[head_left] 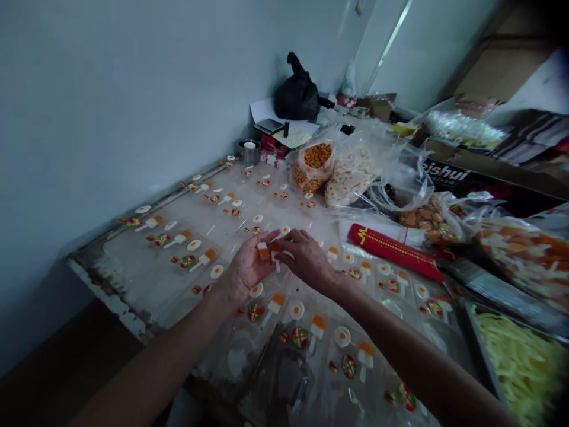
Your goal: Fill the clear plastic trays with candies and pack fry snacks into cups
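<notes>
My left hand [249,261] is turned palm up over the middle of the table, cupping small orange-and-white popsicle-shaped candies [263,251]. My right hand [306,258] meets it, fingers bent and pinching another such candy, whose white stick [278,265] points down. How many candies lie in the palm is hidden by the fingers. Below and around both hands, clear plastic sheets or bags cover the table. Groups of candies rest there in rows: a popsicle shape [317,326], a fried-egg shape [297,310], a round pizza shape [299,337] and a small burger shape [283,337].
Bulging clear bags of small orange candies [317,157] and egg candies [351,178] stand behind the hands. To the right are a red packet [393,252], a bag of popsicle candies [528,255], a tray of pale yellow strips [518,356] and a cardboard box [493,184]. A wall [133,89] borders the left.
</notes>
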`<state>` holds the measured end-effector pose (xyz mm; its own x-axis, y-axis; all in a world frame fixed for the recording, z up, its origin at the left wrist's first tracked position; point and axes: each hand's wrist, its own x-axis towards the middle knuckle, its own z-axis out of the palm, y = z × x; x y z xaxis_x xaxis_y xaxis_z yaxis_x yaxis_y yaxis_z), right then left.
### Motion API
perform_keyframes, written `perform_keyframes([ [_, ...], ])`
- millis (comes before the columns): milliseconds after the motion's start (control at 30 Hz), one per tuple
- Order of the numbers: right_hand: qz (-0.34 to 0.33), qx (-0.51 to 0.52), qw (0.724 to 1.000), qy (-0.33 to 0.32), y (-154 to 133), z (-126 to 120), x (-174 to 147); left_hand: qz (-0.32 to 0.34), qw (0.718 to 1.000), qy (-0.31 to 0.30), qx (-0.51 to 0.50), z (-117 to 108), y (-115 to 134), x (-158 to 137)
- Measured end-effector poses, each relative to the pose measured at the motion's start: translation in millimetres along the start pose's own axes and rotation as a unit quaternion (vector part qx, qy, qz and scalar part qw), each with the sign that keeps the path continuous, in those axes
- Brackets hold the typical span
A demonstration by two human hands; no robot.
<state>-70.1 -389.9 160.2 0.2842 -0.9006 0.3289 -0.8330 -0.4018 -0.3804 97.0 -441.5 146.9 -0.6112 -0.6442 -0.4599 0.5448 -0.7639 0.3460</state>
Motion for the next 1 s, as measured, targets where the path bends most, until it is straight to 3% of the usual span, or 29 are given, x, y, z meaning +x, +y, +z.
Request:
perform_keyframes([
  [100, 0.050, 0.135, 0.989, -0.012, 1, 12, 3, 0.000, 1.000, 0.005, -0.013, -4, -2, -5],
  [167, 0.130, 0.285, 0.950, -0.004, 13, 19, 7, 0.010, 1.000, 0.017, -0.002, -7, 6, -9],
  [233, 0.211, 0.397, 0.893, 0.024, 29, 26, 19, 0.048, 0.998, 0.035, 0.019, -9, 21, -12],
  [300, 0.272, 0.435, 0.856, 0.064, 45, 33, 40, 0.098, 0.993, 0.059, 0.029, -12, 40, -13],
  [333, 0.295, 0.428, 0.851, 0.073, 51, 38, 53, 0.117, 0.990, 0.068, 0.030, -14, 49, -14],
  [400, 0.322, 0.376, 0.867, 0.060, 60, 48, 76, 0.126, 0.989, 0.066, 0.030, -18, 64, -13],
  [533, 0.290, 0.117, 0.950, 0.028, 66, 62, 101, 0.094, 0.995, 0.019, 0.029, -26, 78, -9],
  [600, 0.266, -0.002, 0.964, 0.016, 65, 62, 103, 0.072, 0.997, 0.012, 0.032, -29, 81, -6],
  [667, 0.246, -0.056, 0.968, 0.002, 59, 56, 102, 0.061, 0.998, 0.014, 0.032, -30, 83, -4],
  [800, 0.134, 0.013, 0.990, 0.048, 24, 43, 97, 0.024, 0.999, 0.021, 0.031, -31, 82, -4],
  [900, 0.028, 0.115, 0.992, 0.032, -15, 47, 90, -0.004, 0.999, 0.020, 0.029, -30, 74, -4],
  [1000, 0.044, 0.218, 0.975, 0.025, -38, 61, 82, -0.002, 0.999, 0.035, 0.017, -27, 67, -1],
])
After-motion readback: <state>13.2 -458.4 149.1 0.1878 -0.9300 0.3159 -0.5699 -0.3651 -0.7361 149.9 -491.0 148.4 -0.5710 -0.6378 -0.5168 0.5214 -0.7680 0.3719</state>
